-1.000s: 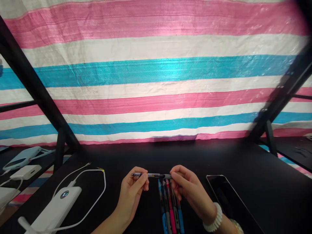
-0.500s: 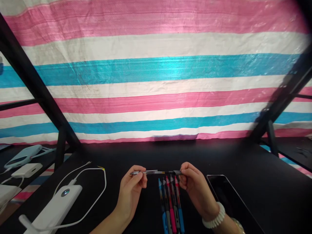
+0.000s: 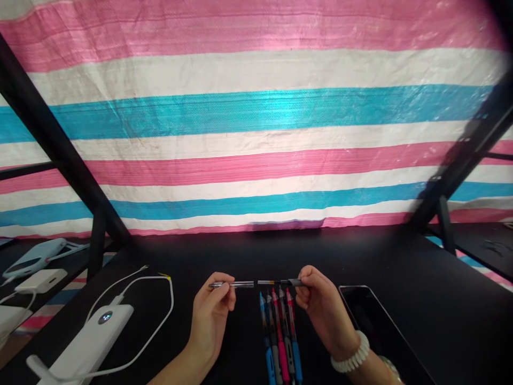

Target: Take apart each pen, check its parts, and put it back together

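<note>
Between finger and thumb, my left hand (image 3: 212, 315) pinches a clear pen barrel (image 3: 242, 284) with a silvery tip pointing left. My right hand (image 3: 323, 305) grips the dark grey rear part of a pen (image 3: 294, 282), from which a thin ink refill (image 3: 266, 282) sticks out to the left. The refill's end and the barrel's open end face each other in line, with a small gap between them. Just below, several click pens (image 3: 282, 342) with blue, grey and pink grips lie side by side on the black table (image 3: 236, 251).
A white power bank (image 3: 90, 342) with a white cable (image 3: 172, 299) lies on the left. To the right, partly behind my right forearm, is a black phone or tablet (image 3: 372, 321). Black frame bars (image 3: 72, 155) slant up at both sides before a striped sheet (image 3: 256, 149).
The barrel and the refill have come apart: the refill's end was inside the barrel, and now a gap shows. My left hand has shifted slightly left, my right hand slightly right.
</note>
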{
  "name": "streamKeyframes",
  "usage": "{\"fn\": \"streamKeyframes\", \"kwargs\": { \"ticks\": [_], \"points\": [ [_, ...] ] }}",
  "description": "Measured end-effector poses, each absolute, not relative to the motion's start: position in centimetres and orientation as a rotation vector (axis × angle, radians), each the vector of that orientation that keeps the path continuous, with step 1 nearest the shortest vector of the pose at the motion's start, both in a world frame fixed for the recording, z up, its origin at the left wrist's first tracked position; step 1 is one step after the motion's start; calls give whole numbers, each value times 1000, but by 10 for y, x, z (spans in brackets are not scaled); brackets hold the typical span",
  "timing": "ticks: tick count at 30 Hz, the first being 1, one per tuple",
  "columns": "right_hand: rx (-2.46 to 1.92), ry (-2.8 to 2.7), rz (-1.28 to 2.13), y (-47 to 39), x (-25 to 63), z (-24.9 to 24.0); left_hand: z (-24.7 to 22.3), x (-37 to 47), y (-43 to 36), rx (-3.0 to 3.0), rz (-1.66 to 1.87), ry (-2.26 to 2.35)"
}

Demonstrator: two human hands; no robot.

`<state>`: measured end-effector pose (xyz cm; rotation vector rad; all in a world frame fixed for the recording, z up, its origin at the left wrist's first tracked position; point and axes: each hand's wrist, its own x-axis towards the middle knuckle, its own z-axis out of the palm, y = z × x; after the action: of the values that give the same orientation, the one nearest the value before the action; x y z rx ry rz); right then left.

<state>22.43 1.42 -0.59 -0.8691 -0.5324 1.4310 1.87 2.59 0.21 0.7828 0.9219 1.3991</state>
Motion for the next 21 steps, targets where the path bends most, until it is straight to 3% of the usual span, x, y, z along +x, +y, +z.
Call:
{"fn": "streamKeyframes", "kwargs": {
  "ticks": [21],
  "points": [
    [-887,-604,1408,13,223,-8,1,20,23,833,1362,936]
  ]
}}
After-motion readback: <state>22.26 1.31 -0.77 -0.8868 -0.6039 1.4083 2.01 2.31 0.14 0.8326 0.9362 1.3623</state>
